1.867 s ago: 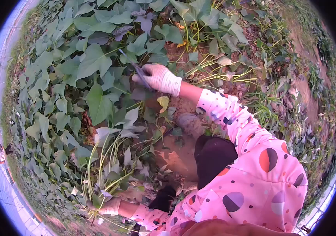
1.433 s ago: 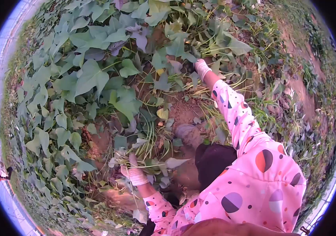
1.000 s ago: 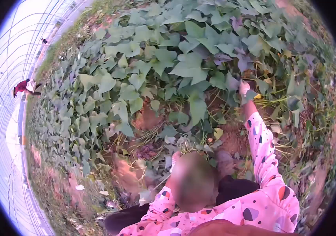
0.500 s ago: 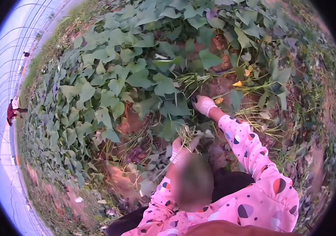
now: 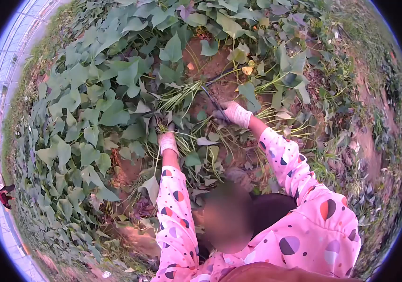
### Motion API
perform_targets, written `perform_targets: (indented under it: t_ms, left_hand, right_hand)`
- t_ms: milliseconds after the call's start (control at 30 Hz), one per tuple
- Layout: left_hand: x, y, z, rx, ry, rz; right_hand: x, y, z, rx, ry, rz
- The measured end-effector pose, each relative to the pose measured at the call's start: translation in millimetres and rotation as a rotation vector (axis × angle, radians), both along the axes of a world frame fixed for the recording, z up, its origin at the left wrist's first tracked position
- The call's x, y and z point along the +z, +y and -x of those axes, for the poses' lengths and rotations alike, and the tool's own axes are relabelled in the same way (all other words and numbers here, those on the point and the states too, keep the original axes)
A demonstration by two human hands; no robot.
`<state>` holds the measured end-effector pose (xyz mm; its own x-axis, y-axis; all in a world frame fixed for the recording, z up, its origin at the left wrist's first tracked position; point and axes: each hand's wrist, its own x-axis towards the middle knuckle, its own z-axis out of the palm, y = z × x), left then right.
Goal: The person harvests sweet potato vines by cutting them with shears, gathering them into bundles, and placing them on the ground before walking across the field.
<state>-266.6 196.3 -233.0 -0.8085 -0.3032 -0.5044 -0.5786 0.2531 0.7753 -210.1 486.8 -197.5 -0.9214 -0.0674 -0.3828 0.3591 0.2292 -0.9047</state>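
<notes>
1. At the far left edge, past the plants, another person in red is by a pale wall of thin, bent bars

2. On the left, lots of green, heart-shaped vine leaves cover the ground. Some look a bit purple

3. The left hand wears a pale glove and reaches up into the vines. Thin stems and leaves touch it. They hide most of its fingers, so I cannot tell if they are pinching anything. Its pink, spotted left sleeve comes up from the near side

4. Just past that hand, on the far side, a bunch of long green vine stems leans over the leaves, between the left hand and the bare brown dirt

5. The right hand, in a pale glove with dark fingers, is right of the stems. Its fingers are curled shut around a thin, dark, sickle-like tool. The tool points to the far left, with its end near the bunch

6. On the near side, a dark knee sits by a blurry round patch

7. Farther right, a yellow leaf and pale loose stems lie among more leaves
</notes>
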Motion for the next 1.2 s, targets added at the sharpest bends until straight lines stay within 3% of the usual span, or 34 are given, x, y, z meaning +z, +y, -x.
perform_targets:
  t_ms: [33, 100, 167, 233, 300, 400, 433, 500, 567, 600, 633, 667, 733, 767, 800, 833, 900, 967, 1000, 1033, 1100, 1200]
  left_hand:
    - [-4, -2, -2, -0.012, -0.004, 0.035]
    - [-9, -2, -5, -0.034, -0.006, 0.081]
    - [-15, -1, -5, -0.051, -0.001, 0.116]
    - [-18, -1, -5, -0.068, 0.001, 0.141]
    - [-22, 1, -6, -0.089, 0.004, 0.164]
    - [-24, 2, -4, -0.118, 0.009, 0.200]
    - [-23, 2, -3, -0.119, 0.014, 0.212]
    - [-22, 3, -2, -0.137, 0.020, 0.237]
    - [-20, 3, -1, -0.157, 0.026, 0.256]
    - [-19, 3, 0, -0.164, 0.028, 0.267]
    - [-19, 2, -1, -0.169, 0.032, 0.280]
    - [-19, 1, -2, -0.177, 0.035, 0.291]
    - [-18, 0, -3, -0.188, 0.040, 0.309]
    - [-19, 0, -3, -0.191, 0.039, 0.311]
    - [-19, 0, -4, -0.196, 0.041, 0.318]
    - [-19, 1, -4, -0.203, 0.041, 0.322]
    - [-20, 1, -6, -0.216, 0.041, 0.337]
    - [-20, 0, -6, -0.229, 0.045, 0.353]
    - [-20, 1, -7, -0.237, 0.049, 0.364]
    - [-20, 1, -7, -0.242, 0.050, 0.369]
    - [-20, 1, -8, -0.248, 0.049, 0.385]
    - [-20, 0, -8, -0.257, 0.046, 0.411]
  right_hand:
    - [36, 6, -5, -0.113, -0.118, 0.082]
    - [-18, 46, 6, -0.259, -0.125, 0.098]
    - [-15, 79, 19, -0.471, -0.466, 0.051]
    - [-6, 95, -1, -0.798, -0.272, 0.422]
    - [-12, 101, -10, -0.797, -0.192, 0.457]
    - [4, 73, -5, -0.566, -0.209, 0.213]
    - [26, 56, -4, -0.369, -0.209, 0.089]
    - [10, 50, 16, 0.003, 0.008, -0.281]
    - [22, 31, 45, -0.097, -0.067, -0.081]
    - [34, 36, 62, -0.053, -0.046, -0.340]
    - [22, 56, 82, 0.016, 0.168, -0.721]
    - [9, 76, 92, -0.027, 0.206, -0.879]
    - [-6, 132, 105, -0.395, -0.184, -0.654]
    - [4, 142, 87, -0.554, -0.282, -0.297]
    - [-6, 162, 81, -0.540, -0.378, -0.243]
    - [-2, 161, 69, -0.556, -0.287, -0.261]
    - [33, 163, 64, -0.347, -0.448, -0.434]
    - [56, 166, 66, -0.212, -0.484, -0.427]
    - [42, 178, 76, -0.256, -0.511, -0.259]
    - [42, 182, 86, -0.259, -0.510, -0.258]
    - [44, 187, 107, 0.003, -0.614, -0.543]
    - [30, 186, 123, -0.045, -0.593, -0.537]
